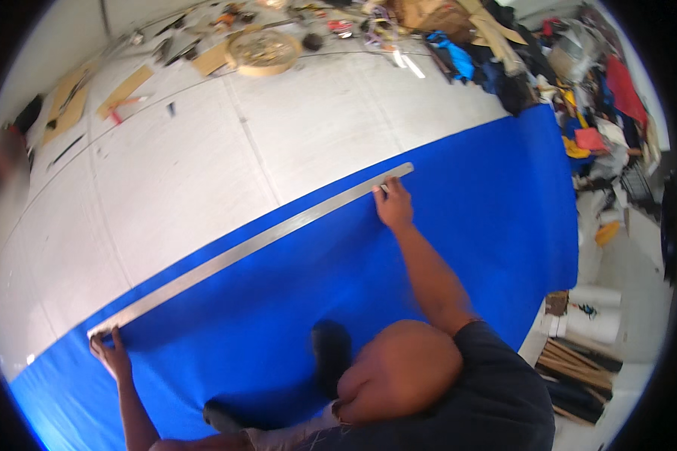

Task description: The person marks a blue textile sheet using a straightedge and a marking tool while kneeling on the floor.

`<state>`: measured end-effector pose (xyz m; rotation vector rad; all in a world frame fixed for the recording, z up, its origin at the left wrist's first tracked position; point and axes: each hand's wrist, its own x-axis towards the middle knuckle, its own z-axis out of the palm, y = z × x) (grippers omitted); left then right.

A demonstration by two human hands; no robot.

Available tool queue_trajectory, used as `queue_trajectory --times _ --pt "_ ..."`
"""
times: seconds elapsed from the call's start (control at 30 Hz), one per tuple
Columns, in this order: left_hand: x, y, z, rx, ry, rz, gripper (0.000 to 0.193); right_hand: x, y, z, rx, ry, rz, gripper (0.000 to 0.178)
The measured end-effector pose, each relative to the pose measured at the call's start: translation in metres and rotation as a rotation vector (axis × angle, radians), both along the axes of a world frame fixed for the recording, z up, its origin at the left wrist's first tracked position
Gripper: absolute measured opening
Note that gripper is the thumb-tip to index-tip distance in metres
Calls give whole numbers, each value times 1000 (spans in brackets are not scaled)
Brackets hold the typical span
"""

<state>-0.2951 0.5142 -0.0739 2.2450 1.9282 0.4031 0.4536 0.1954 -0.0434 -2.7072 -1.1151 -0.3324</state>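
A long silvery metal straightedge (271, 233) lies aslant on a wide sheet of bright blue material (466, 203), close to its far edge and roughly in line with it. My left hand (113, 355) grips the straightedge's near left end between thumb and fingers. Toward the other end, my right hand (393, 204) has its fingers closed on the bar, a little short of the tip. A small dark spot shows between the fingers at each hand; what it is cannot be made out. Dark shoes (331, 353) stand on the blue sheet in front of me.
Beyond the sheet is a pale jointed surface (195, 158). On it are a round tray's rim (263, 71), cardboard strips (125, 90) and scattered tools. A heap of cloth and bags (579, 90) fills the far right. Wooden strips (575, 364) lie at lower right. A blurred person (4, 169) shows at left.
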Motion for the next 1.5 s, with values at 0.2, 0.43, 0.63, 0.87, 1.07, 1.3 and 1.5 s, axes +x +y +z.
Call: queue_trajectory --times 0.2,0.43,0.63,0.87,1.07,1.3,1.5 --pt "26 3 16 -39 42 40 61 -5 -4 1 72 154 -57 44" --pt "28 -9 29 -35 -41 71 60 0 4 3 -135 101 -7 45" --pt "45 -11 33 -76 -117 124 67 24 -12 2 -286 152 -77 60" --pt "38 -12 43 -112 -78 139 65 17 -3 -2 -365 196 -89 67" --pt "50 -5 62 -263 107 203 78 21 0 6 -416 221 -76 67" --pt "59 6 77 -389 340 225 103 22 23 35 -579 289 -80 60" --pt "68 10 74 -437 61 277 98 -5 138 62 -388 166 478 27"
